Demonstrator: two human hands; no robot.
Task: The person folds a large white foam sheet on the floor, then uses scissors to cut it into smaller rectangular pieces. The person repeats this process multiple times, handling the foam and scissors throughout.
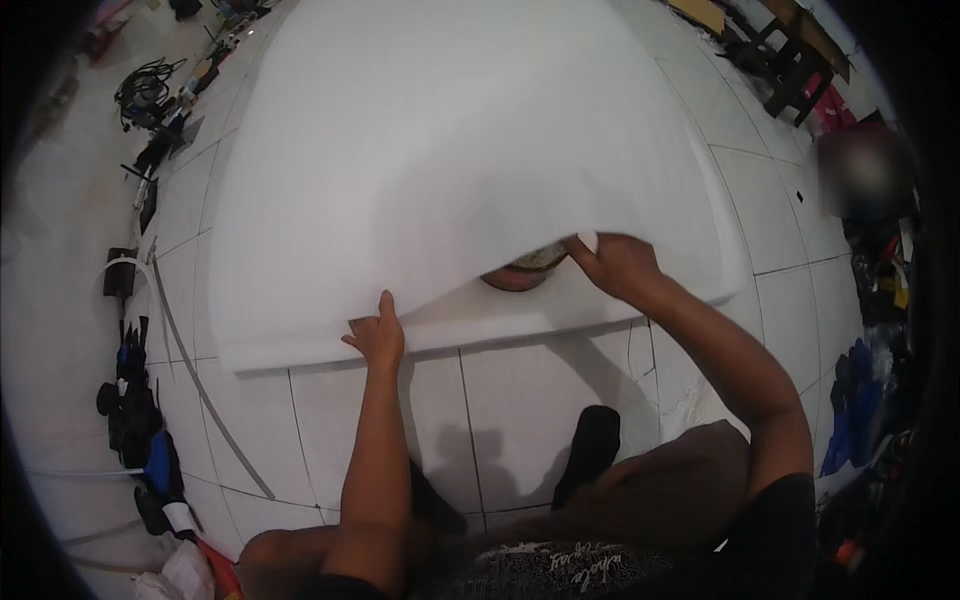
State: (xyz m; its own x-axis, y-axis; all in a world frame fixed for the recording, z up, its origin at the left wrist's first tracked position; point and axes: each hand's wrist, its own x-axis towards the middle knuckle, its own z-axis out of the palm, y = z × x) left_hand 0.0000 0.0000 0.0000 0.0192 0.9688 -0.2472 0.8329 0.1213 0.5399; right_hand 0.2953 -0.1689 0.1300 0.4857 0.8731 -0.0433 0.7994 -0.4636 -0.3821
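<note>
Plain white sheet (450, 130), reddish-brown round object (518, 279), dark-lined pale floor tiles (520, 385), white-printed black shirt (570, 570)

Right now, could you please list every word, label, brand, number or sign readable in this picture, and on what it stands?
Dark shirt of the person: pale, script-like lettering on the front; I do not copy its wording.
White sheet, its edge lifted by the right hand: no lettering visible.
Things along the left side of the floor: too small or blurred to tell whether they carry text.

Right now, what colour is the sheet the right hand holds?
The sheet is white, shown in the head view.
</note>
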